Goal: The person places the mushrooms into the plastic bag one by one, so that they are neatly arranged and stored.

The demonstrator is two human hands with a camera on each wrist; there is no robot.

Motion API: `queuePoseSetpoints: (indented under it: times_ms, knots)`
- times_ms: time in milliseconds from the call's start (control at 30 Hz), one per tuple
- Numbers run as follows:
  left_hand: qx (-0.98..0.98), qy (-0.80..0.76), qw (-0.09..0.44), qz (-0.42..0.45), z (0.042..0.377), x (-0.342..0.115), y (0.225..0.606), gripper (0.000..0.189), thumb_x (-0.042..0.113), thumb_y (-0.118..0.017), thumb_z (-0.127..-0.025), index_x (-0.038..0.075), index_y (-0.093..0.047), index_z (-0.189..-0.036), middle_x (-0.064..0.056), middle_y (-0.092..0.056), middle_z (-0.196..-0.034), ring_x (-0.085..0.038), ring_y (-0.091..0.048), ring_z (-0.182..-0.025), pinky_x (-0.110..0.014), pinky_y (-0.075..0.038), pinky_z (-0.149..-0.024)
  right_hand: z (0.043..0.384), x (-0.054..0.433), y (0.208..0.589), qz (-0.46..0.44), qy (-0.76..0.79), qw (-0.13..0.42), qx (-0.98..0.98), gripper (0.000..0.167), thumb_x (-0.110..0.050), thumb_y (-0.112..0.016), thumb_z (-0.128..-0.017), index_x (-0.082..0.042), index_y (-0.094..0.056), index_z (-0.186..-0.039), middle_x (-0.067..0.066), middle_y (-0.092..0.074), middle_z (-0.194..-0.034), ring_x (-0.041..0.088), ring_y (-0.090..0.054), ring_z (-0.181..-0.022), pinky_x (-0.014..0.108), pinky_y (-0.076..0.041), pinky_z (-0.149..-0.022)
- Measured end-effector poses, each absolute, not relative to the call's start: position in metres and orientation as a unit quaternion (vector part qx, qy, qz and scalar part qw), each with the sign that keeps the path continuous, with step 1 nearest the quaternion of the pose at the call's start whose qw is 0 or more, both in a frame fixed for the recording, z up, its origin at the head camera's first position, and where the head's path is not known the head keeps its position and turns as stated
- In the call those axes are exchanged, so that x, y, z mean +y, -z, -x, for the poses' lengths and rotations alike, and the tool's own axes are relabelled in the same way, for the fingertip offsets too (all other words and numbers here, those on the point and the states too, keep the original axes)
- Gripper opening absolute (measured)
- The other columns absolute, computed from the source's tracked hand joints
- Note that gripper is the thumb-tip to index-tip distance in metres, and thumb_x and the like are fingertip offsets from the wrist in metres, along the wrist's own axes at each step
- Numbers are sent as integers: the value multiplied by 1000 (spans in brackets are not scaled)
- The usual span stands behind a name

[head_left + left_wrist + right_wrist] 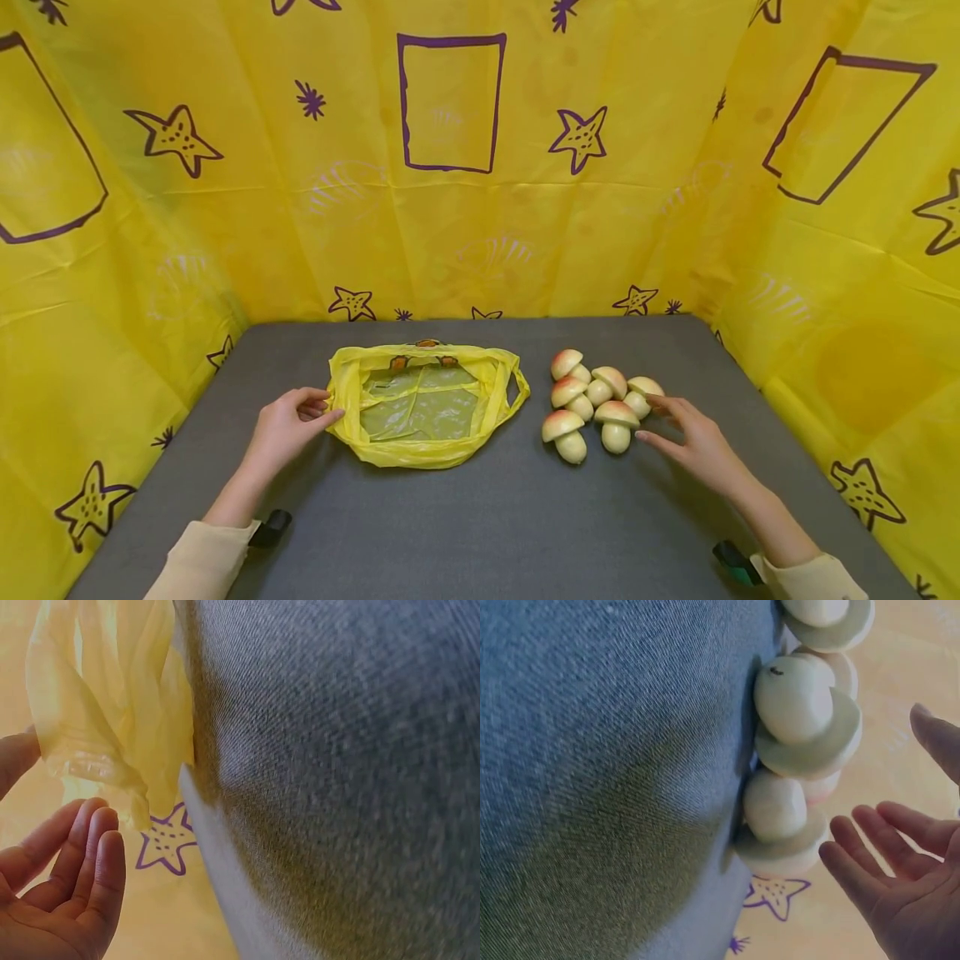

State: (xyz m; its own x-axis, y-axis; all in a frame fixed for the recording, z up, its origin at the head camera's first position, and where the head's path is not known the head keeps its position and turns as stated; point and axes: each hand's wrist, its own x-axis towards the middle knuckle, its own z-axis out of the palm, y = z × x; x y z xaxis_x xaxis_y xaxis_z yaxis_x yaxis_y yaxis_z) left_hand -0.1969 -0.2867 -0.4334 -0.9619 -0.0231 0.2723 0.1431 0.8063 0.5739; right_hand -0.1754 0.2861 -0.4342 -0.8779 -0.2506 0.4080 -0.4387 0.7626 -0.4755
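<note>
A yellow plastic bag point(420, 454) lies on the grey table with its mouth spread toward the camera. At the bag's left edge is my left hand point(288, 429), thumb and fingers apart on either side of the rim. The left wrist view shows its loosely bent fingers point(105, 877) right by the hanging yellow plastic point(127, 712). Several toy mushrooms point(617, 439) with reddish caps and cream stems are grouped to the right of the bag. My right hand point(697, 442) hovers beside the rightmost mushroom point(643, 387), fingers spread; in the right wrist view a fingertip is close to a cap point(780, 851).
Grey cloth covers the table point(465, 533). Yellow fabric walls point(525, 225) with purple stars and frames stand at the back and both sides. The bag's right handle loop point(517, 392) points toward the mushrooms.
</note>
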Motion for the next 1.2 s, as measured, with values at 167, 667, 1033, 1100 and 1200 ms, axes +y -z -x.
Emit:
queuePoseSetpoints:
  times_ms: [167,667,1033,1100,1200]
  knots:
    - [-941,311,127,26,197,-285,436,39,39,-75,-79,7,-68,-100,-6,-69,-89,-17,-62,-78,-24,-49,-66,174,285,437,-163,-313,126,-927,55,-25,-74,-82,0,-54,-127,16,-60,-117,33,-61,-101,46,-50,-84]
    - [-945,306,115,28,198,-283,435,33,36,-75,-80,7,-65,-93,-4,-67,-84,-15,-60,-76,-23,-48,-65,173,283,434,-62,-328,10,-943,61,-42,-69,-84,0,-55,-125,20,-63,-120,29,-67,-96,38,-54,-74]
    - [-946,304,113,30,199,-280,435,31,34,-75,-80,8,-65,-92,-3,-66,-83,-14,-60,-75,-23,-48,-64,172,278,437,-43,-320,-57,-945,53,-39,-68,-85,2,-62,-118,15,-69,-107,24,-68,-90,32,-53,-69]
    - [-945,305,112,29,199,-280,434,31,34,-75,-80,8,-65,-92,-3,-66,-82,-14,-60,-74,-23,-47,-64,172,278,437,-51,-318,-60,-945,52,-38,-68,-85,2,-62,-117,14,-69,-105,25,-68,-89,33,-53,-70]
    - [-945,306,110,26,199,-280,434,31,34,-76,-80,8,-65,-92,-3,-66,-82,-14,-59,-74,-23,-47,-63,174,277,439,-59,-319,-66,-943,51,-38,-69,-85,2,-63,-116,14,-70,-104,26,-68,-89,34,-53,-70]
